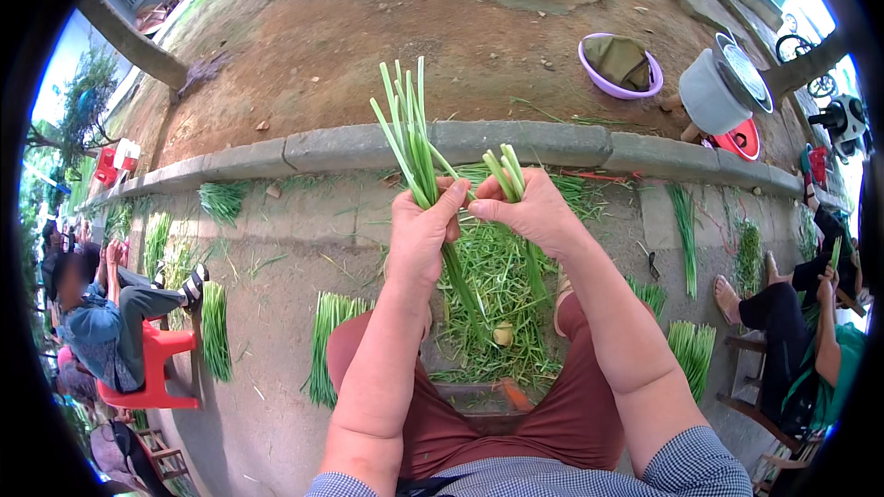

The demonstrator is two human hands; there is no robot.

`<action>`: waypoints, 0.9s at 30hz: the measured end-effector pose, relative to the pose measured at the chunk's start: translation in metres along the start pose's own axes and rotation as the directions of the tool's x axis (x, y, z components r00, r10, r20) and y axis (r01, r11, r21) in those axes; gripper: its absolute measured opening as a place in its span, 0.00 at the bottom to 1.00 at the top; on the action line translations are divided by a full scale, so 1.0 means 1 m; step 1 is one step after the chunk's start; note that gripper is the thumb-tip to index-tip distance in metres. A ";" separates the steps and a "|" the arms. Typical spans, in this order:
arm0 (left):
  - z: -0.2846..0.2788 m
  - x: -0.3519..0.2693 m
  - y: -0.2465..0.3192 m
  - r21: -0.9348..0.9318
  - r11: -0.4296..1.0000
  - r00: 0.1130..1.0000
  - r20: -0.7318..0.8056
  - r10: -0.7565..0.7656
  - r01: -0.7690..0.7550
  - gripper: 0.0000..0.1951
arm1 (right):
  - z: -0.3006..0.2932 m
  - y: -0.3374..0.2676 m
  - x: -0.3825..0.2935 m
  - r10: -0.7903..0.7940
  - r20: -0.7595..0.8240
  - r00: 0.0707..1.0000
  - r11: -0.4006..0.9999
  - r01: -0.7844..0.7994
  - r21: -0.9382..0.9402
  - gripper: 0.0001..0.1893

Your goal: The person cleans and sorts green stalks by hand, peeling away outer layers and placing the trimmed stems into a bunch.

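My left hand [429, 224] grips a bunch of long green vegetable stalks [416, 145], probably chives. Their pale ends point up and away, and the leafy ends hang below my wrist. In my right hand [537, 210] is a smaller bunch [510, 176], with its tips trailing down between my knees. The thumbs and fingertips of both hands nearly meet, and one stalk slants into the left fingers there. Below the hands lies a heap of loose green leaves and trimmings [483, 269] with a small yellowish round thing [503, 333] on it.
Neat stalk bundles lie by my left leg [335, 338], at my right [690, 355] and farther right [684, 235]. A stone kerb [449, 143] runs across ahead. Beyond it stands a purple basin [615, 91]. People sit at left [103, 345] and right [822, 352].
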State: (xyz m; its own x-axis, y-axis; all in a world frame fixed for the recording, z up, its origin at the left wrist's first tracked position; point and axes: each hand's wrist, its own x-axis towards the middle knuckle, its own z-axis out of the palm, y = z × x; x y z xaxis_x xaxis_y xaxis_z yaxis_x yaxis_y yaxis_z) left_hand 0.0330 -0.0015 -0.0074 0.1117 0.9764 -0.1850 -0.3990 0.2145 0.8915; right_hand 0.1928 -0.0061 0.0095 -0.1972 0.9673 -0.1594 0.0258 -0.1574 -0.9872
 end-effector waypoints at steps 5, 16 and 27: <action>-0.005 0.001 0.000 0.037 0.999 0.999 0.031 0.015 -0.016 0.07 | -0.002 0.000 0.000 -0.005 0.022 1.000 1.000 0.005 -0.014 0.10; -0.002 -0.003 0.009 0.107 0.994 0.999 0.038 0.026 -0.030 0.05 | -0.002 -0.007 -0.002 0.017 -0.009 1.000 0.999 -0.016 0.037 0.09; -0.001 -0.002 0.009 0.139 0.989 0.999 -0.013 0.042 -0.040 0.03 | -0.002 0.005 -0.001 -0.142 -0.049 0.989 0.958 0.124 -0.258 0.10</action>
State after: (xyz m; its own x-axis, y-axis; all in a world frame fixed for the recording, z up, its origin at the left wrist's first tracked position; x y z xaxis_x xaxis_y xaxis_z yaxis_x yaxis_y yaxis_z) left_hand 0.0280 -0.0011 0.0008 0.0828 0.9847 -0.1530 -0.2725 0.1701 0.9470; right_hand 0.1950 -0.0073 0.0047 -0.1502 0.9885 -0.0180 0.2533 0.0209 -0.9671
